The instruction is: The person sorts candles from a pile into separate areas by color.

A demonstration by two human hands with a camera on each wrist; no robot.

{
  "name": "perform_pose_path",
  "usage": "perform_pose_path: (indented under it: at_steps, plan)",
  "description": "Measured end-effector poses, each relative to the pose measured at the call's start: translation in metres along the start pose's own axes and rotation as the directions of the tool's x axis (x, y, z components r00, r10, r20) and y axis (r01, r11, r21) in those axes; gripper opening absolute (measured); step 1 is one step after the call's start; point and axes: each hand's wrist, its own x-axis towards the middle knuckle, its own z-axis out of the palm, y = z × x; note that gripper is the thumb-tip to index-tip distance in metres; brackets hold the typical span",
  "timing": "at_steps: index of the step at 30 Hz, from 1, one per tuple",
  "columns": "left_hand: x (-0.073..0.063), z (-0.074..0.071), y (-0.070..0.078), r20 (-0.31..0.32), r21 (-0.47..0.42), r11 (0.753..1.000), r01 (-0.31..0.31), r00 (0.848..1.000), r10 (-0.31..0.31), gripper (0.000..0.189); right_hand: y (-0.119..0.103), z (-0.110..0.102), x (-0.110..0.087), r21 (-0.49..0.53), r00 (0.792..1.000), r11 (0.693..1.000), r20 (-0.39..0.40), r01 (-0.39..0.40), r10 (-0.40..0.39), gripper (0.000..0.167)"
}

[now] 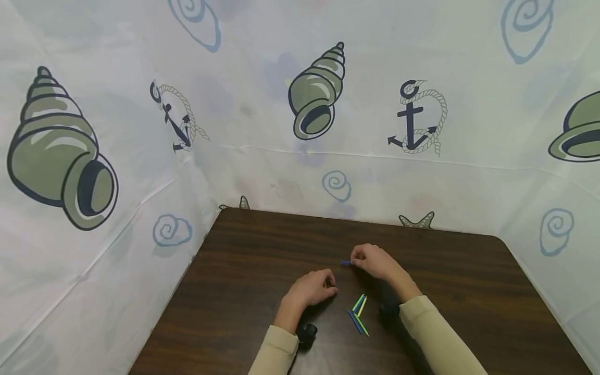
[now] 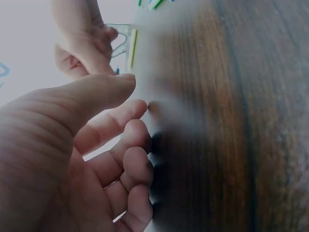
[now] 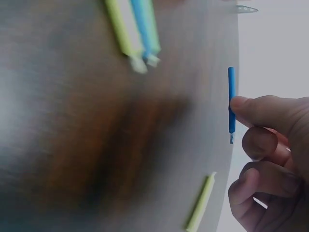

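Note:
My right hand point(image 1: 372, 260) pinches a blue birthday candle point(image 3: 231, 92) between thumb and finger, its wick end pointing down in the right wrist view. In the head view only part of that candle shows past the fingertips, over the far middle of the table. My left hand point(image 1: 311, 289) rests at the table with fingers loosely curled, holding nothing. Between the forearms lies a small group of candles: a green candle point(image 1: 358, 302), a yellow candle point(image 1: 363, 307) and a blue candle point(image 1: 354, 322) among them. One yellow candle point(image 3: 200, 203) lies apart in the right wrist view.
The dark wood-grain table point(image 1: 262, 234) has its far edge against a white cloth point(image 1: 262, 172) printed with shells and anchors. Cloth also hangs along the left and right sides. A black wrist camera point(image 1: 307, 333) sits under the left wrist.

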Motion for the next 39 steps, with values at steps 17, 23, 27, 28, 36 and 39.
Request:
perform_pose_path:
  at_steps: [17, 23, 27, 28, 36, 39]
  plan:
    - [0.000, 0.002, -0.006, 0.018, -0.062, 0.998, 0.009, 1.000, -0.008, 0.014, 0.002, 0.002, 0.031, 0.015, 0.996, 0.998, -0.051, -0.067, 0.068, 0.009]
    - [0.001, 0.002, -0.008, 0.013, -0.062, 0.998, 0.007, 1.000, -0.006, 0.012, -0.001, 0.009, 0.036, -0.006, 0.991, 0.993, -0.069, -0.118, 0.117, 0.008]
    - [0.003, 0.003, -0.005, -0.002, -0.042, 0.999, 0.009, 1.000, -0.009, 0.011, 0.000, 0.007, 0.035, -0.004, 0.988, 0.992, -0.085, -0.129, 0.128, 0.007]
    - [0.003, 0.003, -0.004, -0.005, -0.036, 0.999, 0.009, 1.000, -0.009, 0.011, 0.000, 0.007, 0.034, 0.000, 0.988, 0.991, -0.086, -0.131, 0.131, 0.007]
    - [0.004, 0.006, 0.001, -0.024, 0.058, 0.998, 0.012, 1.000, -0.010, 0.013, 0.004, 0.004, 0.023, 0.081, 0.984, 0.988, -0.111, -0.129, 0.137, 0.011]
    - [0.003, 0.007, 0.002, -0.030, 0.096, 0.995, 0.019, 0.999, -0.016, 0.014, 0.005, 0.002, 0.017, 0.122, 0.982, 0.987, -0.143, -0.104, 0.121, 0.015]
